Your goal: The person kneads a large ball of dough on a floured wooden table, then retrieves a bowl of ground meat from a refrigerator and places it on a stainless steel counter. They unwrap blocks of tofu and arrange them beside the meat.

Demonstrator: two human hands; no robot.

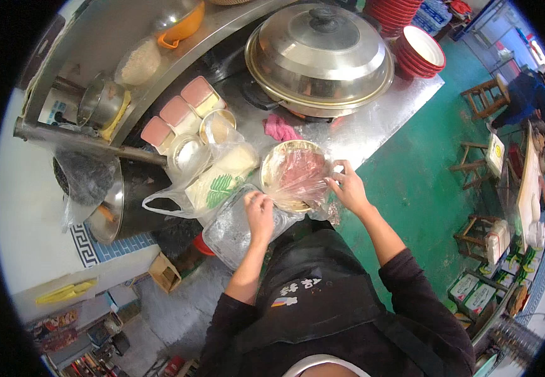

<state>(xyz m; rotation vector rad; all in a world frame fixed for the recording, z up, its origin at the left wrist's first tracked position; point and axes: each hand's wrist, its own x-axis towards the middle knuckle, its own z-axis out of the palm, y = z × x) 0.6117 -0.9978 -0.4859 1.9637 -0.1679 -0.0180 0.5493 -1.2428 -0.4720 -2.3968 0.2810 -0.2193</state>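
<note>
Reddish raw meat [303, 165] lies in a round bowl [268, 165] near the front edge of the steel counter, partly covered by clear plastic film or a thin bag [296, 191]. My left hand [258, 209] pinches the plastic at the bowl's lower left, above a clear lidded plastic tray [225, 226]. At the bowl's right, my right hand [345, 184] holds the plastic's other edge between thumb and fingers. Left of the bowl lies a clear plastic bag [234, 160] with pale contents and a green leaf print.
A large lidded steel wok [319, 61] stands behind the bowl, beside a pink cloth [281, 128]. Stacked red bowls [418, 54] are at the back right. Pink-lidded containers [178, 113] stand left; a big metal pot [135, 200] is lower left. People work at a far table [527, 184].
</note>
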